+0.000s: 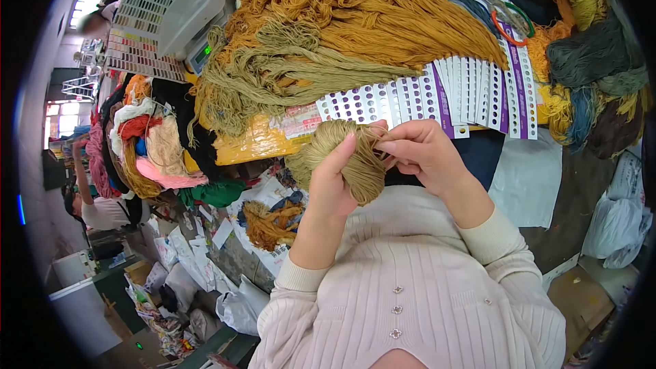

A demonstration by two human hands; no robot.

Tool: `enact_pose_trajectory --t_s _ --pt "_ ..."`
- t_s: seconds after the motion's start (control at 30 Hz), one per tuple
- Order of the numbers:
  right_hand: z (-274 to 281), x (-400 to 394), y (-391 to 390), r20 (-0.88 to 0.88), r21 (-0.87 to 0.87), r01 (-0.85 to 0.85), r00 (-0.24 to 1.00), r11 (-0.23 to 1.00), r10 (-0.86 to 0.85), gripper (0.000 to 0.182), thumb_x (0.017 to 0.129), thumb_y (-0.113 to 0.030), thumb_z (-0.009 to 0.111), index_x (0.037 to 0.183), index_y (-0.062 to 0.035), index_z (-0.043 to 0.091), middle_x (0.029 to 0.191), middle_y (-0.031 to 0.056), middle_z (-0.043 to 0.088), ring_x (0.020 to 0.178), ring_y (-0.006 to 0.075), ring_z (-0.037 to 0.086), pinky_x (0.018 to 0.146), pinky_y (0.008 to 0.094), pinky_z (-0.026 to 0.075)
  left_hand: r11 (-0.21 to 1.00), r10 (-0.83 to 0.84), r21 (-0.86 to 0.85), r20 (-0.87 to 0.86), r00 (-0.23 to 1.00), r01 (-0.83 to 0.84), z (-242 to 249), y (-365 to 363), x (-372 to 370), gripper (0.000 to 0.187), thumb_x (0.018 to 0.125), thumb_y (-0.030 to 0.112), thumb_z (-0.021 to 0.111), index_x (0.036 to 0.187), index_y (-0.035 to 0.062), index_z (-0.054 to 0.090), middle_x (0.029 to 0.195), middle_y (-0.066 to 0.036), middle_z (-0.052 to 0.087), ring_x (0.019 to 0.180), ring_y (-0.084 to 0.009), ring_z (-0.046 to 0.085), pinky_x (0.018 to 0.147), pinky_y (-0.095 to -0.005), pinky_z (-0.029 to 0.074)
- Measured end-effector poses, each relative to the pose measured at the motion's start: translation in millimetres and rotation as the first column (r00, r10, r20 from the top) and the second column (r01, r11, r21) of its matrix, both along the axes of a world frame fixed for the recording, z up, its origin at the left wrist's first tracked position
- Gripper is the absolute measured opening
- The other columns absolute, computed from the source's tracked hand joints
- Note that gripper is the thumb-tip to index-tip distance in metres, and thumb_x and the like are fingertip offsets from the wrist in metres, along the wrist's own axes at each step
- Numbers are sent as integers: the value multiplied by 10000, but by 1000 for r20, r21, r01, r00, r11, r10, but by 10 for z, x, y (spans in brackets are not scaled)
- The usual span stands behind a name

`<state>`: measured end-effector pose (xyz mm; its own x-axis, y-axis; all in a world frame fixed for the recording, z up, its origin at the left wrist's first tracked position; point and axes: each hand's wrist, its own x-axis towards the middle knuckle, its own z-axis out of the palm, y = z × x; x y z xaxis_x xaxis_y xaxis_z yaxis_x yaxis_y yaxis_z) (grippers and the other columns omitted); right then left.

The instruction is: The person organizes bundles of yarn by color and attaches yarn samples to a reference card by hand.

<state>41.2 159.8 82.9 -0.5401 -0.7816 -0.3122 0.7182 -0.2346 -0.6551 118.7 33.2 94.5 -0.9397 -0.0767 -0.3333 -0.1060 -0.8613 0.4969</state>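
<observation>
My left hand point(333, 181) is wrapped around a bundle of olive-tan thread point(365, 171), with the thumb lying across its top. At the bundle's right end, the fingers of my right hand point(427, 160) pinch some of its strands. Just beyond my hands, perforated cards point(389, 101) with purple bands lie overlapped in a row on the table. Behind the bundle, a long hank of sage-green thread point(273, 75) is spread out, and a large heap of golden-brown thread point(355, 14) lies past it.
Scissors with red and green handles point(509, 24) lie at the upper right, near several coloured hanks point(588, 55). A scale point(198, 58) with a clear plastic tray and colour sample sheets point(147, 55) stand at the upper left. Another person point(102, 212) is at the far left.
</observation>
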Motion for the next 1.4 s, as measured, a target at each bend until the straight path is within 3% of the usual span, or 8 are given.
enact_pose_trajectory --t_s 0.17,0.47,0.67,0.77,0.87,0.97,1.27,1.4 --pt "-46 8 7 10 -99 55 998 994 -54 108 734 -41 550 816 6 602 664 7 539 526 37 432 443 143 317 983 13 -184 36 999 -6 -22 41 11 213 796 68 473 982 -31 503 912 -100 547 822 -182 535 715 -294 442" --pt "-94 -48 70 237 -190 -54 967 980 99 46 745 -66 547 721 -44 514 656 -13 502 505 25 380 439 159 301 997 26 -81 99 995 -18 -121 -26 69 185 802 92 470 933 -27 524 906 -105 553 821 -181 539 720 -310 450" --pt "-33 -28 48 -26 46 -153 988 987 154 109 761 -95 534 828 -9 540 615 -45 446 465 6 344 385 136 255 1000 -13 4 -18 1000 13 -83 -20 42 308 851 206 377 996 -40 492 1032 -137 502 908 -201 502 783 -356 425" --pt "-41 -25 58 90 -15 -90 992 996 91 156 771 -116 524 862 7 553 600 -50 447 443 -2 332 366 132 242 1000 -9 26 4 1000 9 -71 11 46 395 860 238 319 1093 -71 403 1127 -167 427 1013 -248 451 836 -415 389" --pt "-38 -29 43 230 -97 -34 972 995 56 162 768 -136 529 837 5 570 572 -50 456 434 -10 324 357 138 231 998 -58 -8 -27 998 58 -42 -3 27 399 862 216 338 1163 -46 353 1110 -118 451 971 -192 463 815 -363 402" --pt "31 -9 14 148 96 -47 988 994 33 148 750 -131 555 816 0 578 518 -58 423 407 -9 291 347 146 208 990 -64 -128 -10 998 62 -17 23 25 453 859 245 318 1167 -86 297 1176 -177 375 1020 -255 445 839 -412 393" --pt "-21 16 7 82 41 -24 996 999 20 93 717 -74 579 767 3 589 497 -63 398 391 -2 279 350 152 192 999 -36 -5 -6 999 36 -8 25 20 338 845 158 374 1102 -59 411 1065 -135 474 937 -195 486 778 -330 421" --pt "-28 18 -11 61 51 11 998 999 -14 94 708 -58 583 769 14 587 494 -50 407 393 3 286 349 157 194 988 36 -154 88 995 -22 -64 70 -4 276 823 110 420 1038 -57 460 1017 -134 501 902 -205 508 763 -330 432"
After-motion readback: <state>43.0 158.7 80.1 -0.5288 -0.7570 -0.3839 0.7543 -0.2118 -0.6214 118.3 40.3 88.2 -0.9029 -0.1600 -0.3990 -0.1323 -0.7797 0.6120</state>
